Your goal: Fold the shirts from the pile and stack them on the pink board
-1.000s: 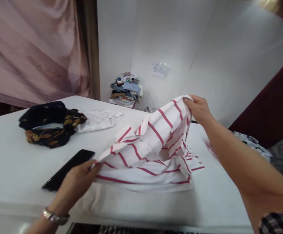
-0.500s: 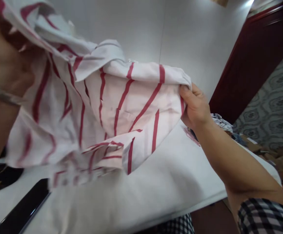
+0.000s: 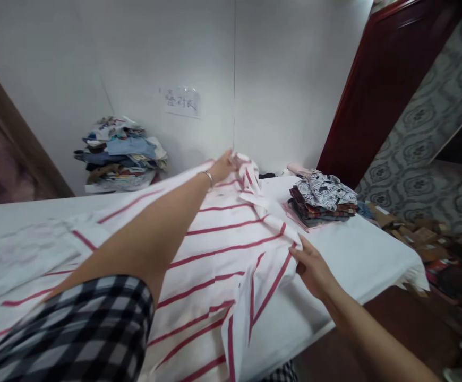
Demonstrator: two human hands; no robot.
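Observation:
A white shirt point(image 3: 215, 249) with red stripes lies spread across the white table, its near part hanging toward me. My left hand point(image 3: 222, 167) reaches far out and is closed on the shirt's far edge, near a bunched part; a bracelet sits on that wrist. Closer to me, on the right, my right hand point(image 3: 309, 264) pinches the shirt's right edge between thumb and fingers. The cloth between both hands is loosely crumpled. My left forearm and checked sleeve cover part of the shirt.
Folded clothes point(image 3: 322, 199) are stacked on the table point(image 3: 346, 249) to the right. Behind my left arm rises a taller clothes pile point(image 3: 121, 151). A handwritten paper sign point(image 3: 182, 102) hangs on the wall. Brown packages point(image 3: 422, 239) lie beyond the table's right end.
The shirt has come down from in front of me and now lies spread on the table. My left hand has moved away from me, to the right; the view has widened to show the piles.

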